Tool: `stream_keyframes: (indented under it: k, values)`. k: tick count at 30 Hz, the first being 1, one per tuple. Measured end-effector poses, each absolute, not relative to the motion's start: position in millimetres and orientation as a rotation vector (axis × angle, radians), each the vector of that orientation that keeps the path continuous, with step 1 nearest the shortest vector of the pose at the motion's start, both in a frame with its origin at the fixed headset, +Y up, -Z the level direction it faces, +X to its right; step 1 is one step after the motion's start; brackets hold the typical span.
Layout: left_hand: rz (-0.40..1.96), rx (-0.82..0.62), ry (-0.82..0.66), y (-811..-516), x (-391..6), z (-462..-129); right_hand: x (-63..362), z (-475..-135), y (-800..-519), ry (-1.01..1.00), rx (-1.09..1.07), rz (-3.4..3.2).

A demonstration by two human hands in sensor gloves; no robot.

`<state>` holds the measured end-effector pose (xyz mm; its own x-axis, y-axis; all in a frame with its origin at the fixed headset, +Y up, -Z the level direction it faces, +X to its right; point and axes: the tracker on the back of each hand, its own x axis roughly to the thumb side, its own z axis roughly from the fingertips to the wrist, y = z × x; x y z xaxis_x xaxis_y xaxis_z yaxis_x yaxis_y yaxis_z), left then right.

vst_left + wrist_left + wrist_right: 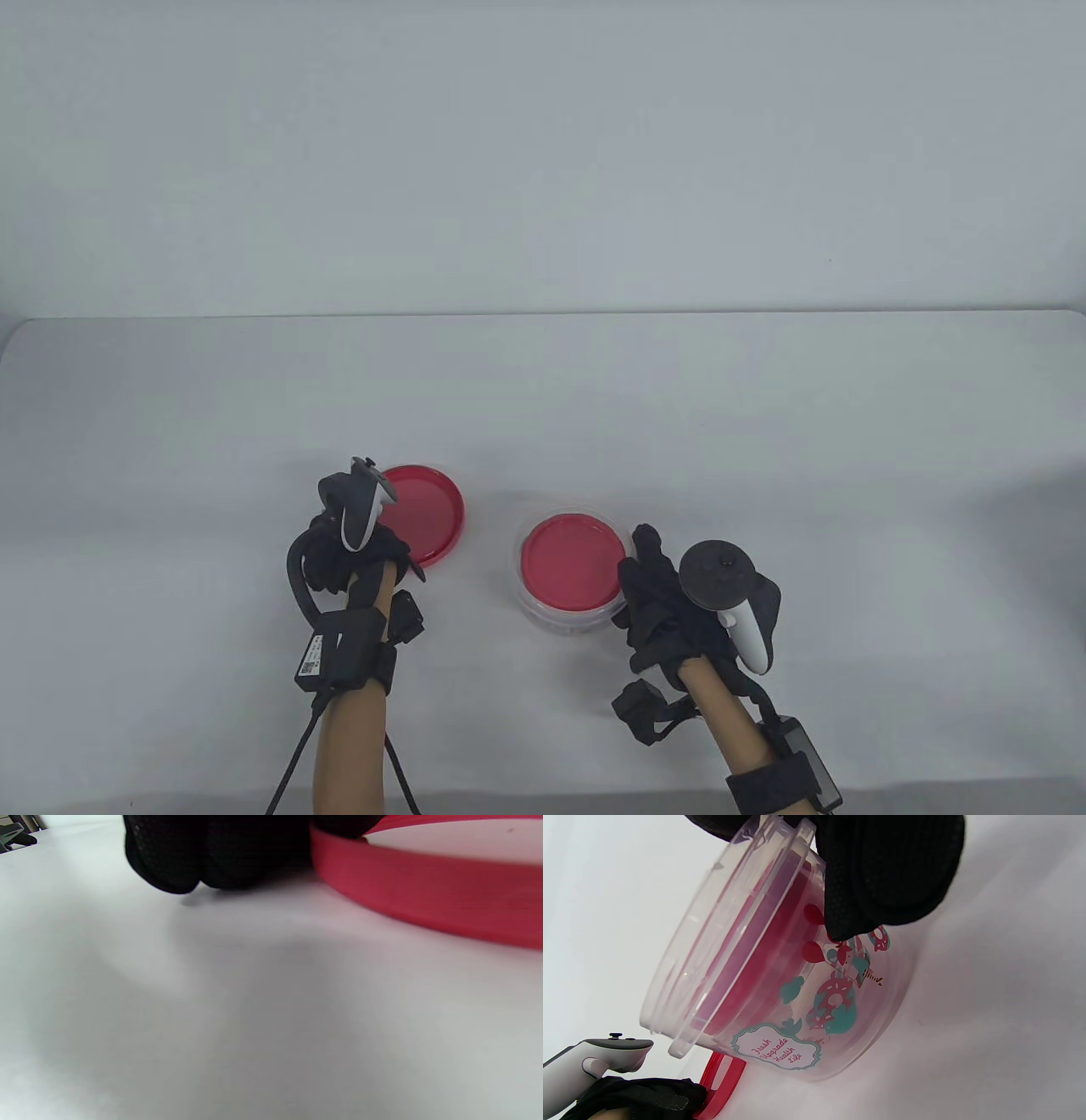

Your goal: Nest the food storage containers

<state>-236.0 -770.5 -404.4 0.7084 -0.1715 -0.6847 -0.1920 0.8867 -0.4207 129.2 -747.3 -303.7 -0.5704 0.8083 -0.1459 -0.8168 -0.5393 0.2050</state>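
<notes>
A clear round container [564,620] with printed pictures on its wall stands right of the table's middle. A red round piece [570,564] sits inside it. In the right wrist view the container [780,1005] shows two clear rims, one inside the other. My right hand [642,564] grips its near right wall and rim, and its fingers [882,874] press the wall. A loose red lid [428,509] lies flat to the left. My left hand [386,556] holds its near edge. Its fingers [212,853] curl on the table beside the lid's rim [424,895].
The white table [764,424] ends at a far edge against a pale wall. My left hand and its tracker [606,1056] also show at the bottom left of the right wrist view, next to the red lid [723,1079].
</notes>
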Motion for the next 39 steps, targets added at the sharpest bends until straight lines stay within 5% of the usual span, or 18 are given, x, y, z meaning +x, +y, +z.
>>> stream_keyframes:
  k: [5, 12, 29, 39]
  values:
    - [-0.005, -0.392, 0.781, -765, -232, -398, 130, -304, -748, 0.310, -0.038, 2.153]
    - [0.255, -0.245, 0.498, -742, -214, -382, 130, -304, -748, 0.304, -0.031, 2.145]
    - [0.227, 0.056, -0.126, -670, -112, -329, 130, -303, -752, 0.321, -0.044, 2.049]
    - [0.189, -0.028, -0.498, -686, -77, -291, 136, -306, -757, 0.368, -0.086, 1.894]
